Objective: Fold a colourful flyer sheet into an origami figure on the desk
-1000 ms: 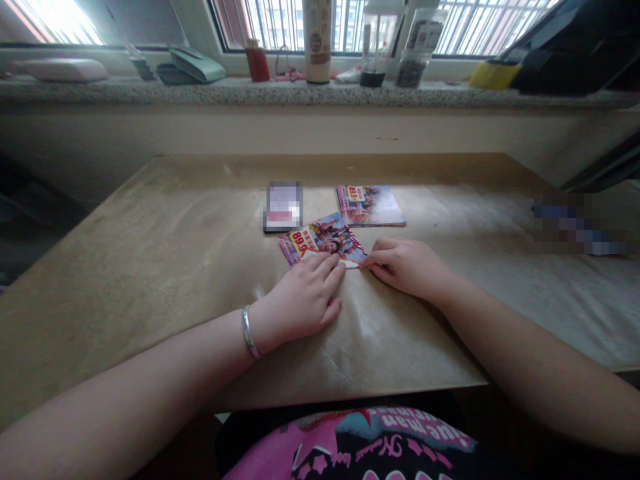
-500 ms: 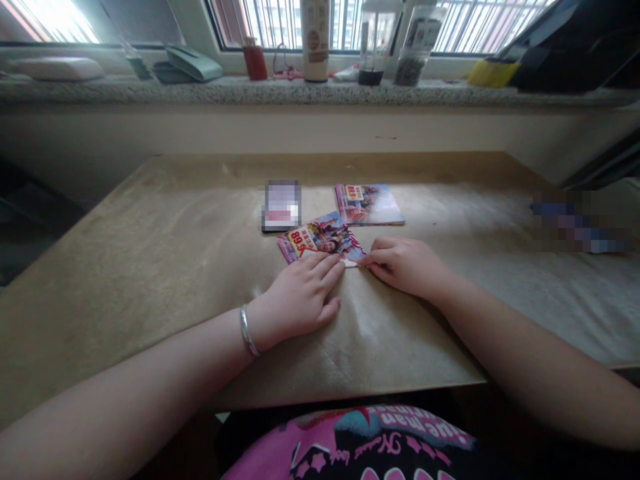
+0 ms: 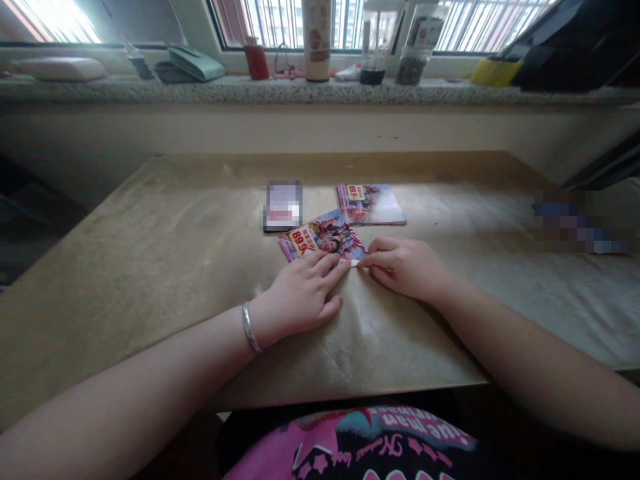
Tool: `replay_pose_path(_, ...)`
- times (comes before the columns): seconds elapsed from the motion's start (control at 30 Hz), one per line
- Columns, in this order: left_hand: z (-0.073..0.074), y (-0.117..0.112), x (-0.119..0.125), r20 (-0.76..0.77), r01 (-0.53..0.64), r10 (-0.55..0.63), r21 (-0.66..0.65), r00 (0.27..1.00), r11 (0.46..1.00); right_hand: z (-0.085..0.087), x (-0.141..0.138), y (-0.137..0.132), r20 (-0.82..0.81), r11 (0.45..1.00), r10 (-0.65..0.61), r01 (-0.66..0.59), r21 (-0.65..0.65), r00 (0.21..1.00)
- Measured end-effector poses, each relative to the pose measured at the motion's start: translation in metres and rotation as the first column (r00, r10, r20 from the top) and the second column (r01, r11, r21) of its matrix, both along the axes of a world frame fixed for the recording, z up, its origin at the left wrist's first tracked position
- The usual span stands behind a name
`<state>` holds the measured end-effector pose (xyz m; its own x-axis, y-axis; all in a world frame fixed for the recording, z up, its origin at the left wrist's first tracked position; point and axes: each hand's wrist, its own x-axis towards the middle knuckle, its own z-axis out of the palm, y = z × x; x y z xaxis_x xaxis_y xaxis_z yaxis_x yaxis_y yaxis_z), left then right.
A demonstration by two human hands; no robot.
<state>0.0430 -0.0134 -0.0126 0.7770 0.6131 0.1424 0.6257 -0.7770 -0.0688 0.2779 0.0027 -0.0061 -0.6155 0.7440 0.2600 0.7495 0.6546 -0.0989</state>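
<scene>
A colourful printed flyer point(image 3: 325, 235) lies tilted on the table, with a narrow white folded strip along its near edge. My left hand point(image 3: 305, 293), a silver bangle at its wrist, rests flat over the near left part of the flyer with fingers extended. At the flyer's near right corner, my right hand point(image 3: 407, 265) pinches the edge between thumb and fingers. The fingertips of both hands almost meet at the white strip. Just beyond sits a stack of similar flyers point(image 3: 374, 204). My left fingers hide part of the near edge.
A pixelated, dark-edged rectangular object point(image 3: 283, 208) lies left of the stack. Another pixelated item point(image 3: 580, 223) is at the table's right. Along the stone windowsill point(image 3: 280, 93) stand a red bottle point(image 3: 256, 60), a tall pale bottle point(image 3: 317, 40) and clear containers point(image 3: 415, 47).
My left fingertips have slid slightly right along the flyer's near edge. My right fingertips have shifted a little left, and less of the white strip shows between the hands.
</scene>
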Motion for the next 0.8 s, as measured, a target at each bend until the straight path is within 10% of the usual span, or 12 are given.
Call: replay_pose_path(0.8, 0.002, 0.000, 0.001, -0.026, -0.019, 0.018, -0.038, 1.000, 0.999, 0.010, 0.013, 0.003, 0.165, 0.996, -0.023, 0.037, -0.079, 0.986)
